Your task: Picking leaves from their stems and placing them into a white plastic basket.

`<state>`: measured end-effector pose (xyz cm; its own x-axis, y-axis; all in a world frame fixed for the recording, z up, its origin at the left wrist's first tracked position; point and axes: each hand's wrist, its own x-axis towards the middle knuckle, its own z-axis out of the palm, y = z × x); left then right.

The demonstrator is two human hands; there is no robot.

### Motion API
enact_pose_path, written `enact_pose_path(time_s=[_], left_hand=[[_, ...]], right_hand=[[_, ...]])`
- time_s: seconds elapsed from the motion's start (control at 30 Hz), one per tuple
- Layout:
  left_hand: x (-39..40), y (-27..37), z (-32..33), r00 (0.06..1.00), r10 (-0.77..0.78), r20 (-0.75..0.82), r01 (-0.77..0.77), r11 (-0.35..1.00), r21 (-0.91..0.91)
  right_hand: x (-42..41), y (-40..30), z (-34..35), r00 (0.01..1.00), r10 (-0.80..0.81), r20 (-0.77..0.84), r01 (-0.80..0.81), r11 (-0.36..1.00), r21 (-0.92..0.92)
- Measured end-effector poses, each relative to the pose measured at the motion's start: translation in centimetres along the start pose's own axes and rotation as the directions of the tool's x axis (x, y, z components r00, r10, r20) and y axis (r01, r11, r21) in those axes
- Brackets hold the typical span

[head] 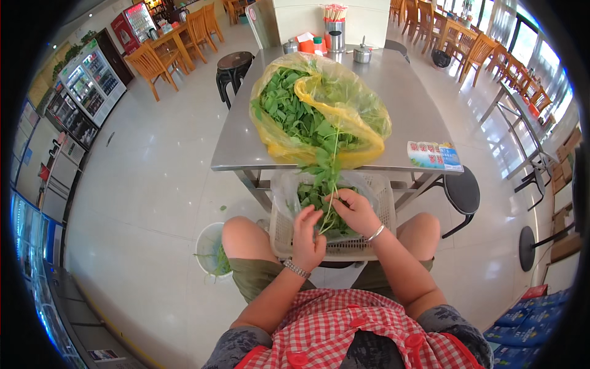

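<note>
My right hand pinches the stem of a long leafy green sprig between thumb and fingers. Beside its lower end is my left hand, fingers curled and apart; whether it touches the stem I cannot tell. The sprig's leafy top reaches up against a yellow plastic bag, open and full of leafy greens, on the steel table. Below my hands, a perforated plastic basket in front of me holds a clear bag with more leaves.
A white bucket with stems in it stands on the floor by my left knee. On the steel table are a chopstick holder, a lidded metal pot and a printed card. Black stools flank the table.
</note>
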<state>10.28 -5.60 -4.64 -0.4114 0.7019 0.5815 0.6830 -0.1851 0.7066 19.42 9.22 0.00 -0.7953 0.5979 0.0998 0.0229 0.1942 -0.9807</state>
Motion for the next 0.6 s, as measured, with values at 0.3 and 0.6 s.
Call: enact_pose_path(time_s=[0.3, 0.6], left_hand=[[1.3, -1.7, -1.0, 0.751, -0.222, 0.622, 0.647, 0.434, -0.626], [1.6, -2.1, 0.9, 0.64, -0.488, 0.593, 0.748, 0.22, -0.626]], right_hand=[[-0.8, 0.7, -0.6, 0.99, -0.138, 0.025, 0.135, 0.884, -0.448], [-1.2, 1.3, -0.7, 0.979, 0.186, 0.081, -0.182, 0.982, -0.055]])
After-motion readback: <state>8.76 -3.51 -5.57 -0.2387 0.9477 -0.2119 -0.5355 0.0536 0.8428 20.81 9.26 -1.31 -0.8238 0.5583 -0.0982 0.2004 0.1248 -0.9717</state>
